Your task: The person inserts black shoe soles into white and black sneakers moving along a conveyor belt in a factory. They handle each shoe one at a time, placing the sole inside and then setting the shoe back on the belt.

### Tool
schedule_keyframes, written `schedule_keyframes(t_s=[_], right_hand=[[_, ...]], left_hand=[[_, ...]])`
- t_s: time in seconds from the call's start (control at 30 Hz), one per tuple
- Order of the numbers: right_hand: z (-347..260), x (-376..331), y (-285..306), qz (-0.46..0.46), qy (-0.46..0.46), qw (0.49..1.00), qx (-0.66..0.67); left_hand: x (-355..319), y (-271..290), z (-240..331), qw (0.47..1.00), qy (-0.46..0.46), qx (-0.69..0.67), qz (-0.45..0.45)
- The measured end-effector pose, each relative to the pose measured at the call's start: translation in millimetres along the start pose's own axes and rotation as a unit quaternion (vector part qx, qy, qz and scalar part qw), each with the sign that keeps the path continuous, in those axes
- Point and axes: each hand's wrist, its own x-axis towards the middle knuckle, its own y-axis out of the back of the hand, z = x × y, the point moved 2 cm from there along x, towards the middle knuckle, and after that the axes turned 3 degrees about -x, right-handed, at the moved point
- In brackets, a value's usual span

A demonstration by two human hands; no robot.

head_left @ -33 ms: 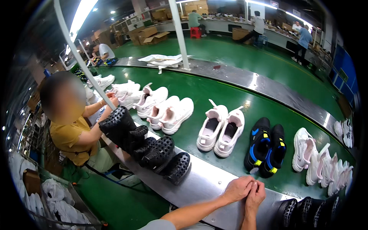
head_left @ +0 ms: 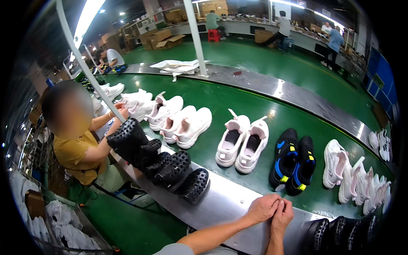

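Observation:
Over the metal edge of the line, my left hand and my right hand meet with curled fingers, fingertips pressed together. Whether something small sits between them is hidden. Just beyond my hands, a pair of black sneakers with blue and yellow trim stands on the green belt. To its left is a pair of white sneakers with pale pink lining and raised tongues. Neither hand touches a shoe.
Black perforated shoe forms stand on the metal ledge to my left; more black forms are at right. White sneakers line the belt. A co-worker in a yellow shirt handles shoes at left. Metal posts rise nearby.
The whole view has shifted very slightly. My hands stay together in the same place, and the shoes near them have not moved on the belt.

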Motion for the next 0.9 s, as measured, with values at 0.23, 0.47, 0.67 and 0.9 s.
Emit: schedule_keyframes(t_s=[0.23,0.47,0.67,0.9], right_hand=[[-5,5,7,0.012,0.003,0.999,-0.03],[-2,6,10,0.014,0.016,0.999,-0.037],[1,6,14,0.015,-0.007,1.0,-0.01],[4,6,19,0.019,0.008,1.0,-0.01]], left_hand=[[7,-4,5,1.0,-0.022,0.008,0.008],[6,-9,3,0.999,-0.03,0.027,0.02],[8,-12,12,1.0,-0.024,0.009,0.016],[5,-18,9,1.0,-0.01,0.028,0.005]])
